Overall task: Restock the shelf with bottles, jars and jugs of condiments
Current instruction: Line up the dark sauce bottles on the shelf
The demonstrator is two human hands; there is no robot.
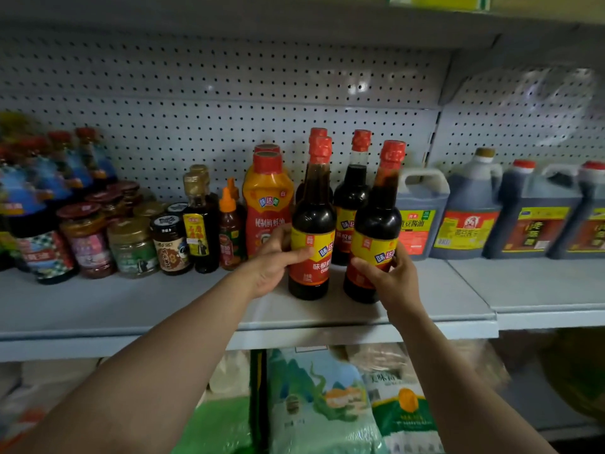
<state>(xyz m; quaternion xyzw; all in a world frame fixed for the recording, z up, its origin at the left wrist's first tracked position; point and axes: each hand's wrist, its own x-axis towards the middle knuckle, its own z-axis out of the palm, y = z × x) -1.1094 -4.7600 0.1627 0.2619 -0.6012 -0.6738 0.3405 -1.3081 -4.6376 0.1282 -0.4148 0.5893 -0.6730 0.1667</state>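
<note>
Two dark bottles held on the shelf.
My left hand curled round the left bottle; my right hand gripped the tilted right bottle, both near the front edge.

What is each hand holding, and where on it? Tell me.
Left hand grips the front-left bottle at its label; right hand grips the front-right bottle at its label.
</note>
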